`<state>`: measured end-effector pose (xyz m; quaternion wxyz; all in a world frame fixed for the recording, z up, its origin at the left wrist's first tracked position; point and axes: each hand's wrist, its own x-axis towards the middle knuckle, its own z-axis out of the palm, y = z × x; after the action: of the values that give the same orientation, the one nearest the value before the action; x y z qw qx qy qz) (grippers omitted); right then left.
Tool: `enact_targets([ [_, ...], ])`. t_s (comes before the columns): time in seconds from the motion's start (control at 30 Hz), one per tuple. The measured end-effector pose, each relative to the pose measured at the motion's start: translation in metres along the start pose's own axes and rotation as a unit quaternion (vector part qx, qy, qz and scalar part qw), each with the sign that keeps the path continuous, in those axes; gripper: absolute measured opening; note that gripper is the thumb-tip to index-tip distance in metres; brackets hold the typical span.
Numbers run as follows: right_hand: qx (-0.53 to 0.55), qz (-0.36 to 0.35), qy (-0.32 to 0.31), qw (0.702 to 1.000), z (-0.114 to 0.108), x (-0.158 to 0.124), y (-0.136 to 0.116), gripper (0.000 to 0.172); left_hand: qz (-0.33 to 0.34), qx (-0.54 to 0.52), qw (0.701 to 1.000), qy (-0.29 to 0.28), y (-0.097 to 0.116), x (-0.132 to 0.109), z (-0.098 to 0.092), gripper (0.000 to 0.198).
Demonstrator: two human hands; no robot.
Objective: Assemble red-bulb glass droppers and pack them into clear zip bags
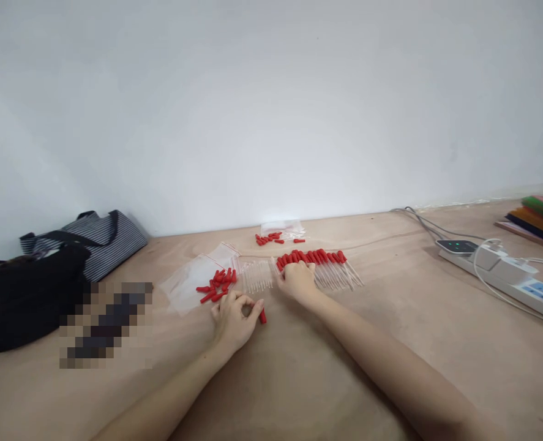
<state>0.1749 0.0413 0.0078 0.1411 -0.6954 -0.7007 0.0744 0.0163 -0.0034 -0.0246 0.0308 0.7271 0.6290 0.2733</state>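
Observation:
My left hand point(235, 320) rests low over the table with thumb and forefinger curled together. A red rubber bulb point(262, 316) pokes out at the thumb tip, apparently pinched there. Just beyond that hand, a loose heap of red rubber bulbs point(218, 283) lies on clear zip bags point(183, 288). My right hand point(297, 278) is closed at the left part of a row of glass droppers with red bulbs point(329, 257); its fingertips are hidden, so what they grip cannot be made out. Between the hands lie several bare glass tubes point(257, 277), side by side.
Farther back, more red bulbs point(269, 237) lie beside a small clear bag point(280, 227). On the right are a white power strip point(514, 275) with cables and stacked coloured sheets point(540, 217). A striped bag point(115, 239) and black cloth point(32, 294) occupy the left.

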Motion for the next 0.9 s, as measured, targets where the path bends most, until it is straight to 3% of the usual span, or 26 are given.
enact_targets([
  [0.1,0.021,-0.089,0.061,0.994,0.0,-0.023,0.024,0.02,-0.002,0.002,1.0,-0.003,-0.003,0.001,-0.004,0.022],
  [0.2,0.033,-0.174,0.088,0.98,0.002,-0.046,0.056,0.02,0.083,-0.013,0.996,-0.018,-0.007,0.004,-0.013,0.015],
  [0.3,0.038,-0.21,0.094,0.972,0.001,-0.063,0.081,0.02,0.232,-0.04,0.967,-0.098,-0.01,0.006,-0.026,0.023],
  [0.4,0.041,-0.215,0.088,0.972,-0.001,-0.071,0.093,0.021,0.305,-0.069,0.931,-0.189,-0.01,0.01,-0.036,0.028],
  [0.5,0.053,-0.212,0.078,0.973,-0.001,-0.071,0.095,0.02,0.315,-0.085,0.922,-0.208,-0.011,0.011,-0.039,0.027],
  [0.73,0.114,-0.181,0.051,0.976,0.0,-0.067,0.096,0.017,0.269,-0.082,0.953,-0.111,-0.008,0.007,-0.021,0.013],
  [0.9,0.134,-0.147,0.035,0.979,-0.004,-0.055,0.081,0.021,0.222,-0.09,0.965,-0.107,0.006,0.01,-0.004,0.01],
])
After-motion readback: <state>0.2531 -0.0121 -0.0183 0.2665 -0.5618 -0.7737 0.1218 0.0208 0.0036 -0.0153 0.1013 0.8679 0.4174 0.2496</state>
